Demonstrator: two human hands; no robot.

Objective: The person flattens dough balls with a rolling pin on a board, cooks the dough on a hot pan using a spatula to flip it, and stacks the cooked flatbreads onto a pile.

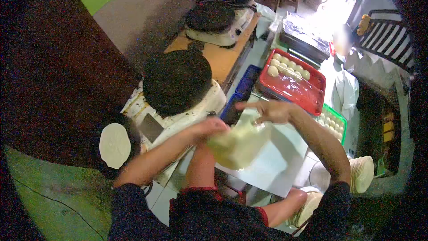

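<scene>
A thin, pale sheet of dough (238,147) hangs blurred by motion above a white board (278,165). My left hand (213,129) is at its left edge, fingers closed on the dough and smeared by movement. Over the dough's upper right corner is my right hand (274,111), its fingers stretched out and apart; whether they touch the sheet is hard to see. Left of my left forearm, a round flat dough disc (115,145) lies on a dark round griddle.
Dark griddles (177,81) sit on white stoves along the left. A red tray (292,85) and a green tray (333,125) hold dough balls. Blue containers (243,89) stand behind my hands. Stacks of flat rounds (361,174) are at right. A metal scraper (151,127) lies by the stove.
</scene>
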